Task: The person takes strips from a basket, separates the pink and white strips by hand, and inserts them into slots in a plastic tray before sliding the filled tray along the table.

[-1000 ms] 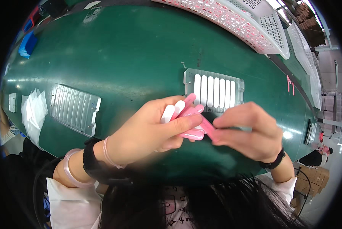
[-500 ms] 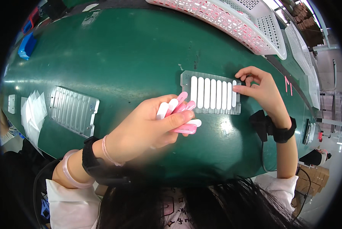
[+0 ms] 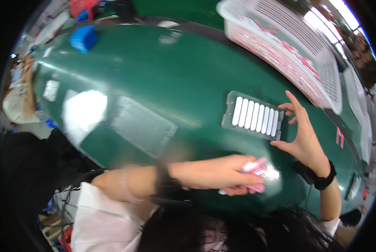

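Observation:
My left hand [image 3: 219,172] is closed round a bunch of small flat pink and white sticks [image 3: 255,175] with rounded ends, held over the near part of the green table. To the far right of it lies a clear slotted tray [image 3: 226,122] with several white round-ended strips [image 3: 255,115] side by side in its slots. My right hand [image 3: 303,140] is at the tray's right end, thumb and fingers spread apart around that end. Whether the fingertips touch the tray, I cannot tell. Nothing shows in the right hand.
Another clear slotted tray [image 3: 144,126] lies left, beside glaring white sheets [image 3: 85,111]. A blue box [image 3: 83,38] stands far left. A white perforated basket [image 3: 276,54] with pink and white pieces stands far right. Pink strips [image 3: 340,137] lie rightward. Someone's arm [image 3: 28,84] shows at left.
The view has shifted. My left hand has drawn away from the tray toward me with the bunch. My right hand's fingers have spread from a near pinch at the tray's end strip.

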The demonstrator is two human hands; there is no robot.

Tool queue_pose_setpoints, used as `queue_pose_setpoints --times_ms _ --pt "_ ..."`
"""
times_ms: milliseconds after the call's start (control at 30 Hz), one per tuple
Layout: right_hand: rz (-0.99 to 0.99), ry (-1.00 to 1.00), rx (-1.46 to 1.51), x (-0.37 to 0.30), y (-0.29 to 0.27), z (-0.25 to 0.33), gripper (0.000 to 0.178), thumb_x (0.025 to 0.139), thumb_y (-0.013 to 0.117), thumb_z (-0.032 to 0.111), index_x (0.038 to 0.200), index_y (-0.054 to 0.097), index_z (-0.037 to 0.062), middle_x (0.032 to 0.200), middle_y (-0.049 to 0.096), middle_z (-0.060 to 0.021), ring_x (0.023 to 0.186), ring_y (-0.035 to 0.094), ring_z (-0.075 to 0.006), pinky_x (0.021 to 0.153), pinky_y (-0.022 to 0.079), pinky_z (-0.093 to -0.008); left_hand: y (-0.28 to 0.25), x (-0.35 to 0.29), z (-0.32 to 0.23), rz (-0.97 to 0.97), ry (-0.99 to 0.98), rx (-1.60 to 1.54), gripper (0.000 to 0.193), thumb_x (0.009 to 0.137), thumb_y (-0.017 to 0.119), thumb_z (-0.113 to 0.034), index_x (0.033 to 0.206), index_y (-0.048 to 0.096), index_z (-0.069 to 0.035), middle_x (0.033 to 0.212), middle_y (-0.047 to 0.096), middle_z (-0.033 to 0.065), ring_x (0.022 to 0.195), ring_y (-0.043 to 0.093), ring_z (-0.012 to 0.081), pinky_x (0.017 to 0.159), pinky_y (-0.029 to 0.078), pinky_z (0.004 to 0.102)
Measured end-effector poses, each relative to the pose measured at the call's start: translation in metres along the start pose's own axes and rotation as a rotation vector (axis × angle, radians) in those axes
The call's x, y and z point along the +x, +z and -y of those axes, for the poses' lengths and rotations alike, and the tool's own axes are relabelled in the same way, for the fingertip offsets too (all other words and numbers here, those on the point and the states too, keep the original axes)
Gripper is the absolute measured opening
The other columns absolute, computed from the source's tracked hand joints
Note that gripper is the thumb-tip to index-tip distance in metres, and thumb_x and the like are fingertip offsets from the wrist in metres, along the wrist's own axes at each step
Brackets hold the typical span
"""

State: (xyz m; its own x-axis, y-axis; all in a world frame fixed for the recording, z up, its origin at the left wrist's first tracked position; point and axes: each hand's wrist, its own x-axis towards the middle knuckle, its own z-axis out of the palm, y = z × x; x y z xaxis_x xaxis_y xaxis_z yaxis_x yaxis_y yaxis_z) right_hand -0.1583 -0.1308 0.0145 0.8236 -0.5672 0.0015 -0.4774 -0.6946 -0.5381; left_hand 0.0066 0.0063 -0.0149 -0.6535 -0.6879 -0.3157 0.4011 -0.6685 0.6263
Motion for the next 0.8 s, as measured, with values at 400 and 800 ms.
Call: queue_pose_setpoints --times_ms 400,800 --pt "-0.133 -0.394 -0.116 0.190 0.089 0.100 0.089 0.057 0.073 0.020 0.123 0.022 -0.0094 0.100 0.048 -0.0237 0.095 0.045 -0.0349 0.081 0.041 -0.0388 0.006 0.003 0.012 0.185 0.060 0.222 0.024 0.084 0.052 -0.022 0.093 0.041 -0.003 0.064 0.044 -0.0010 0.050 0.040 0.0040 0.044 0.032 0.0182" --pt "0.071 -0.600 -0.282 0.110 0.128 0.180 0.084 0.067 0.064 0.038 0.127 0.022 -0.0038 0.124 0.031 -0.0281 0.104 0.039 -0.0398 0.083 0.035 -0.0417 0.007 0.005 0.006 0.213 -0.085 0.270 0.011 0.086 0.044 -0.015 0.086 0.042 -0.005 0.064 0.043 -0.0016 0.049 0.038 0.0041 0.042 0.031 0.0188"
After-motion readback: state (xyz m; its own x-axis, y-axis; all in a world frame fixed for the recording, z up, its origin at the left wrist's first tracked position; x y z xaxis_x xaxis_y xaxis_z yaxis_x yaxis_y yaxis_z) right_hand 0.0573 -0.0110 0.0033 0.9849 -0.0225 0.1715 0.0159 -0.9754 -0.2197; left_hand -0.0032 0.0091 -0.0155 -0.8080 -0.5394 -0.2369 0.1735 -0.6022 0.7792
